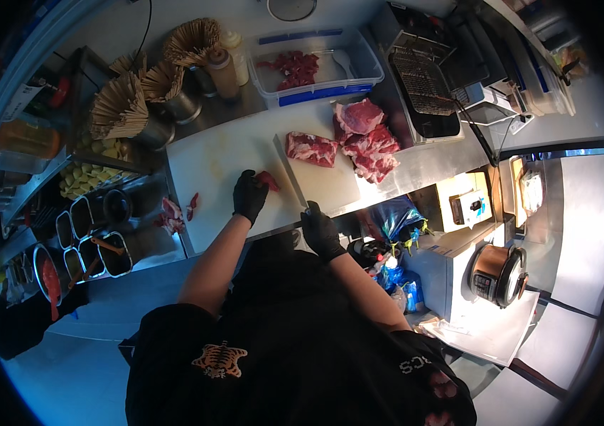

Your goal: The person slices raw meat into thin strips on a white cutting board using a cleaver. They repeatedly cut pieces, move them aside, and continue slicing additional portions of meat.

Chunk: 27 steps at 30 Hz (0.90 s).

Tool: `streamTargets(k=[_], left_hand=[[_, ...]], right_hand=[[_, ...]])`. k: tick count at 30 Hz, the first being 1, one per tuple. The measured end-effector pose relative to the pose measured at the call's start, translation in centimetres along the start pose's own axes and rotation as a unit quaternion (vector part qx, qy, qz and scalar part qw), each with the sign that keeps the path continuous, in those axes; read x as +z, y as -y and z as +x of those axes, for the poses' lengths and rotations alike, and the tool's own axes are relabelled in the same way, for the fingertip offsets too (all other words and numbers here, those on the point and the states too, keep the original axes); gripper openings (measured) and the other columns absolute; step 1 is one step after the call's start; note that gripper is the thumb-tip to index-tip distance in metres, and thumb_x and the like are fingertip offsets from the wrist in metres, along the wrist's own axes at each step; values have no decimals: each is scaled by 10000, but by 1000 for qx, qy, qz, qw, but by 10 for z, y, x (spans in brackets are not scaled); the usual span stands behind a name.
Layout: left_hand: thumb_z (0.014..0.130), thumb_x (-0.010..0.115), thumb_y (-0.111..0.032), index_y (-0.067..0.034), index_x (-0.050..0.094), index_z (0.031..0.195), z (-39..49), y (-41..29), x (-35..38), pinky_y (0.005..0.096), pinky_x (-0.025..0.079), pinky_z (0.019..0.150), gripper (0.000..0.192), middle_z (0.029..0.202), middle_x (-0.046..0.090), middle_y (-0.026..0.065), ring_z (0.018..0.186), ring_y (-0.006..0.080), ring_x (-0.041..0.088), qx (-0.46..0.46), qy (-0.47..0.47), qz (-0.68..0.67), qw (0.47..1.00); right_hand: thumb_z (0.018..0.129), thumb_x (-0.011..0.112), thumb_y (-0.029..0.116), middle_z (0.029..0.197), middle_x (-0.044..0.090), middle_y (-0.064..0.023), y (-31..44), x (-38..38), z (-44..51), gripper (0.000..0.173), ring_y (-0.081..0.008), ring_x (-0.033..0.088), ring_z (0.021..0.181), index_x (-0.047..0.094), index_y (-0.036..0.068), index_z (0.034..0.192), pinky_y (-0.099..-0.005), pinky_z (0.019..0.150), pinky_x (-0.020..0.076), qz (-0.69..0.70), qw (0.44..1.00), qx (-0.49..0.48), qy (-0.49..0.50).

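Observation:
Both my hands wear black gloves. My left hand (250,198) is curled over a small piece of raw red meat (269,181) on the white cutting board (227,144), with part of the meat hidden beneath the fingers. My right hand (322,232), at the board's near edge, grips the handle of a long knife (290,171). Its blade points away from me, just right of the small piece. Beyond the blade lies a marbled block of raw meat (311,149). Larger raw cuts (368,141) are piled at the board's right end. Trimmings (172,214) sit at the left edge.
Behind the board stands a clear plastic tub (328,88) holding cut meat and a white scoop. Bundles of wooden skewers (118,109) and squeeze bottles (223,72) stand back left. Metal containers (81,217) are at left, beside another person's dark sleeve (30,327). A wire grill basket (422,80) is at right.

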<state>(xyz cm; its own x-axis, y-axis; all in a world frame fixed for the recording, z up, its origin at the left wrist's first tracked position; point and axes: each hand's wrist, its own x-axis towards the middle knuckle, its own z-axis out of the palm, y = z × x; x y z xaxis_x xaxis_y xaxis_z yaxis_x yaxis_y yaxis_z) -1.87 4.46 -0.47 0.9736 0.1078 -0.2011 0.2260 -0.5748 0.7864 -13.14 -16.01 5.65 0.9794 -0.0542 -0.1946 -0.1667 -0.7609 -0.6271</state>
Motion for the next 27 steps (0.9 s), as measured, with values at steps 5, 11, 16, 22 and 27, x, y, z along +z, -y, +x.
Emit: streamTargets(k=[5, 11, 16, 22, 27], left_hand=[[810, 769, -275, -37, 673, 958, 5, -11, 16, 494, 541, 820, 296, 937, 706, 188, 919, 401, 672, 50, -6, 117, 992], [843, 707, -254, -92, 664, 925, 4, -20, 32, 517, 534, 832, 186, 936, 699, 167, 968, 408, 651, 82, -37, 45, 995], [867, 678, -239, -114, 683, 951, 2, -27, 36, 511, 538, 834, 151, 907, 708, 150, 973, 398, 656, 83, -22, 88, 992], [902, 655, -255, -120, 703, 985, 2, -31, 30, 499, 542, 806, 165, 950, 685, 131, 955, 371, 652, 146, 17, 160, 976], [936, 620, -258, -91, 693, 924, -10, -33, 14, 508, 532, 765, 183, 944, 633, 138, 910, 361, 641, 251, -25, 174, 952]], right_hand=[[1006, 580, 255, 895, 708, -228, -3, 3, -1, 379, -472, 688, 799, 477, 90, 1332, -571, 676, 533, 16, 1000, -5, -1], [1004, 579, 227, 871, 700, -231, -2, 1, -1, 353, -478, 682, 803, 477, 76, 1306, -564, 676, 533, 23, 1000, 4, -2], [1005, 577, 252, 891, 701, -236, -6, 3, 1, 367, -477, 683, 816, 472, 92, 1319, -569, 694, 531, 29, 999, 24, 17], [1002, 589, 276, 912, 709, -238, -9, 5, 1, 409, -476, 687, 807, 459, 112, 1353, -583, 684, 525, 24, 1000, 4, 9], [1011, 572, 236, 871, 705, -225, -9, 3, 0, 346, -476, 685, 799, 477, 93, 1312, -578, 686, 528, 28, 1000, 2, 3]])
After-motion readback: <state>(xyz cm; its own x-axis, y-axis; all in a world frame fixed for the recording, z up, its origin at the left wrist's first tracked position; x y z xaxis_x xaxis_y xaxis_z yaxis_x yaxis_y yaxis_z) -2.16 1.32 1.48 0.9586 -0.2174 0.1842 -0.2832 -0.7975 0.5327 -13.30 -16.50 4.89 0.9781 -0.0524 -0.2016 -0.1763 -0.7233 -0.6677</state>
